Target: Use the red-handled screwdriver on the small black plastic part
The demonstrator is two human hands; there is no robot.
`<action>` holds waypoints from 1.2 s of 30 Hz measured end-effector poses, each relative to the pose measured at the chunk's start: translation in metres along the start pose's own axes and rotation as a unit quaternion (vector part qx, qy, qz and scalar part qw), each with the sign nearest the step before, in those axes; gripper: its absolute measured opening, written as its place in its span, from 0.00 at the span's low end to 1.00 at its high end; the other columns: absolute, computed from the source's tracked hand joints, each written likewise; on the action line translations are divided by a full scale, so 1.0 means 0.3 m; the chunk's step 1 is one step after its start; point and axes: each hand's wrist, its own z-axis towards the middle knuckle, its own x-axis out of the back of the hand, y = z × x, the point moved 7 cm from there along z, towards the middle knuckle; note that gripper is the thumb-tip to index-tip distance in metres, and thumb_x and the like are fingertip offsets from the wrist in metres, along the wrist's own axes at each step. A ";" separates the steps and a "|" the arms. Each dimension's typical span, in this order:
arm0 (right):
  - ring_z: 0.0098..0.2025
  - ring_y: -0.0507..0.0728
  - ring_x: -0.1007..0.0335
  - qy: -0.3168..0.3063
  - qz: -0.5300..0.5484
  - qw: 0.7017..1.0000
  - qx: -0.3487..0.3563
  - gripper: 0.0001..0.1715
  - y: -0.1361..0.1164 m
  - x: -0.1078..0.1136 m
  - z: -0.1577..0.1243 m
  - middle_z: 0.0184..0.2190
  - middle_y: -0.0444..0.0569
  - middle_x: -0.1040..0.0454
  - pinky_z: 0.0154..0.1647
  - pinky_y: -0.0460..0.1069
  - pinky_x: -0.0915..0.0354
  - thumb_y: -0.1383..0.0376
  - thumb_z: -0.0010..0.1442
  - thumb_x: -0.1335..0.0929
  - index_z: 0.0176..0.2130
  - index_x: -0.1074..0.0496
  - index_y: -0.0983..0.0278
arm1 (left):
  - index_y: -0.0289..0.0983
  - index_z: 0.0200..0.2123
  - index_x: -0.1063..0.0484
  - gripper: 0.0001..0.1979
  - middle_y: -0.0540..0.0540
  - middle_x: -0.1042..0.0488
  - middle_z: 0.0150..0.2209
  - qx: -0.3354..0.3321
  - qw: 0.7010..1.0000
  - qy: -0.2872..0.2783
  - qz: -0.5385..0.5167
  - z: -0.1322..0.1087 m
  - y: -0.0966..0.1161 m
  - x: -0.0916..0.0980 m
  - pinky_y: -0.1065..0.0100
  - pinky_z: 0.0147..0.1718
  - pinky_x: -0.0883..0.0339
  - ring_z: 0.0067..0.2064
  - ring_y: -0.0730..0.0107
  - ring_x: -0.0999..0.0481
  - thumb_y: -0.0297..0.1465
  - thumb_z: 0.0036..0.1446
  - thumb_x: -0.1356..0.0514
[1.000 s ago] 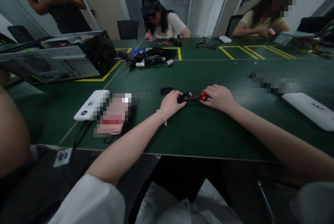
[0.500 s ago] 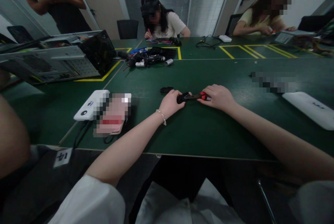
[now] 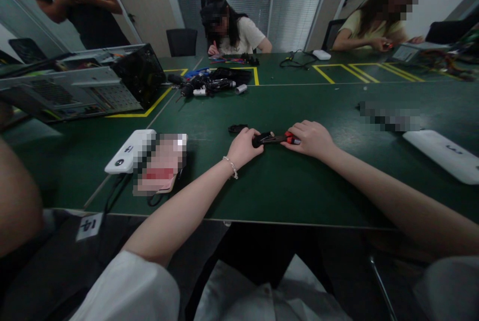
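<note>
My left hand [image 3: 242, 147] rests on the green table [image 3: 284, 186] with its fingers curled round a small black part [image 3: 260, 138]. My right hand [image 3: 310, 139] is closed on the red-and-black handle of a screwdriver [image 3: 290, 138], whose shaft points left into the black part. Both hands lie close together at the middle of the table. A second small black piece [image 3: 238, 128] lies just behind my left hand.
A white device [image 3: 127, 151] and a blurred pink item sit to the left; another white device [image 3: 441, 154] is at right. An open computer case [image 3: 86, 81] and a pile of black tools [image 3: 213, 84] lie farther back. Other people sit at the far side.
Hands and screwdriver stay almost still; the view shifts slightly.
</note>
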 end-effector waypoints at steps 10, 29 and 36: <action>0.36 0.60 0.35 0.003 -0.004 1.000 0.000 0.29 0.006 -0.004 0.000 0.35 0.56 0.26 0.31 0.52 0.45 0.46 0.60 0.41 0.38 0.26 0.66 | 0.34 0.41 0.30 0.13 0.44 0.31 0.42 -0.010 1.000 0.000 -0.002 0.001 -0.003 -0.005 0.64 0.43 0.32 0.41 0.65 0.28 0.30 0.51 0.39; 0.36 0.60 0.34 0.021 0.022 0.999 -0.009 0.26 0.008 0.017 -0.006 0.36 0.57 0.25 0.30 0.52 0.43 0.48 0.60 0.39 0.37 0.26 0.66 | 0.35 0.42 0.31 0.14 0.43 0.30 0.43 -0.014 1.000 -0.001 0.005 0.002 -0.012 -0.010 0.64 0.41 0.32 0.42 0.64 0.28 0.32 0.52 0.39; 0.35 0.59 0.34 0.015 0.015 1.000 -0.006 0.29 0.009 0.013 -0.007 0.36 0.57 0.25 0.30 0.52 0.43 0.47 0.60 0.41 0.37 0.26 0.67 | 0.35 0.42 0.31 0.14 0.43 0.31 0.43 -0.014 1.000 -0.003 0.003 0.004 -0.012 -0.011 0.64 0.42 0.32 0.44 0.64 0.29 0.31 0.52 0.39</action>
